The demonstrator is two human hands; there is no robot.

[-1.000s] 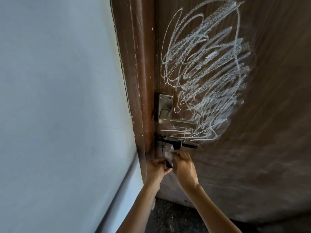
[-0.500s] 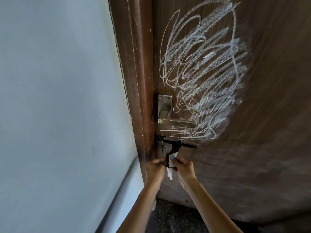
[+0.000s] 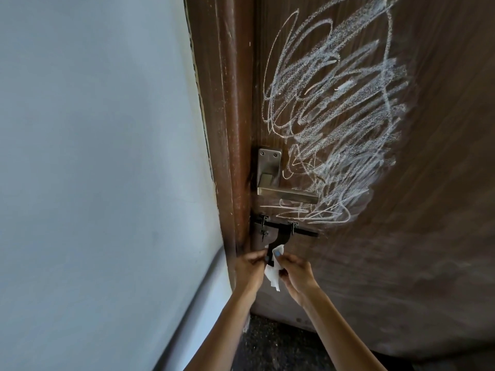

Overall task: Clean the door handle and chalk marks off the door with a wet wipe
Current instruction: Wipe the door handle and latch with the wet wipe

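Fingers [image 3: 280, 259] of the right hand [image 3: 296, 274] pinch a white wet wipe [image 3: 273, 275] against the hanging black latch [image 3: 278, 241] on a brown door [image 3: 401, 236]. Opposite, the left hand [image 3: 249, 269] curls onto the wipe's other edge, seemingly gripping it too, though that contact is partly hidden. Just above the latch sits a metal door handle [image 3: 284, 194]. White chalk marks [image 3: 337, 111] scribble across the door above and right of the handle. At left stands a pale wall [image 3: 93, 170].
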